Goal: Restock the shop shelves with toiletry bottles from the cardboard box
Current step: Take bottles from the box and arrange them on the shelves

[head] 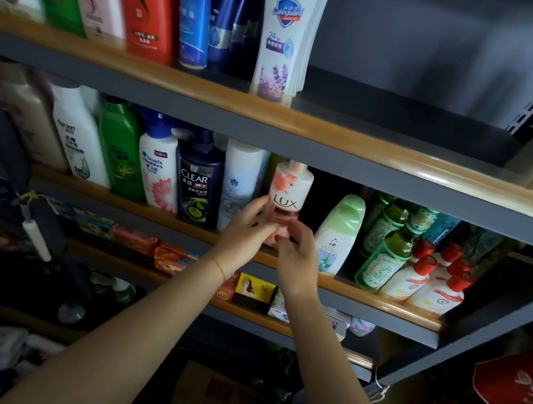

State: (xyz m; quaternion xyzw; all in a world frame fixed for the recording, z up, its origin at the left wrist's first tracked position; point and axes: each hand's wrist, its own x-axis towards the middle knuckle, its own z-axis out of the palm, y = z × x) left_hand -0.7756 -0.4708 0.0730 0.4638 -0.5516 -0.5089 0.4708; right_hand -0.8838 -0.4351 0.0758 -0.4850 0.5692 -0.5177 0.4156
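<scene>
Both my hands are up at the middle shelf, on the pink, clear plastic LUX bottle with a rose label and pale gold cap point(288, 198). My left hand point(247, 230) has its fingers curled round the bottle's left side, thumb toward the front; my right hand point(296, 256) pinches the lower right of it, fingertips on the base. The bottle stands upright at the front of the grey metal shelf with the wooden front rail point(365, 296), its bottom hidden behind my fingers, so I cannot tell whether it rests on the shelf or hangs just above. Just left of it stands a white bottle with a blue flower mark point(239, 180), then a dark navy CLEAR bottle point(196, 184). To its right, across a dark gap, leans a pale green and white oval bottle point(340, 233), and past that green glass bottles with printed labels point(384, 257) and white bottles with red caps point(426, 281). On the shelf above, a white Safeguard bottle with lavender print point(283, 34) stands at the end of a row. The brown cardboard box point(211, 401) sits low, between my forearms, dim and partly hidden.
</scene>
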